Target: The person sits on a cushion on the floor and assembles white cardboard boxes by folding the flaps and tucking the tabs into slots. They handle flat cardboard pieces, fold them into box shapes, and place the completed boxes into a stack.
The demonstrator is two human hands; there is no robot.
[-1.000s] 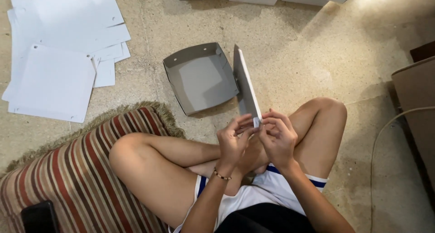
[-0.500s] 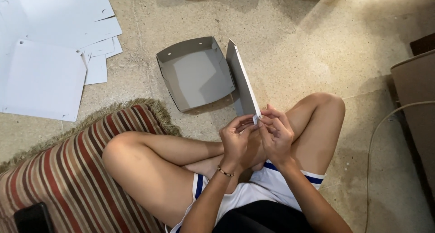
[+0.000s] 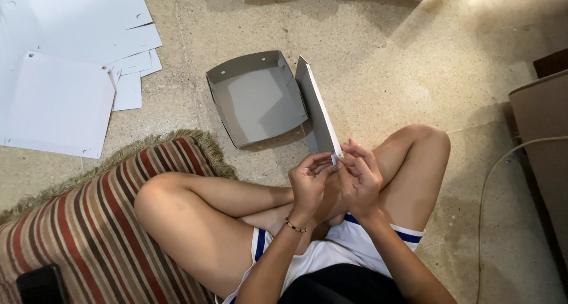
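While your left hand [image 3: 310, 180] and right hand [image 3: 360, 175] both pinch the near corner of the flap [image 3: 318, 112] just above frame centre, beside the box [image 3: 254, 97], an uneven pull could crease or tear it

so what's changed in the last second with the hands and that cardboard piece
Hardly anything. Both hands, left hand and right hand, keep pinching the near corner of the upright cardboard panel. The folded tray and the flat sheets stay put; only the view shifts slightly.
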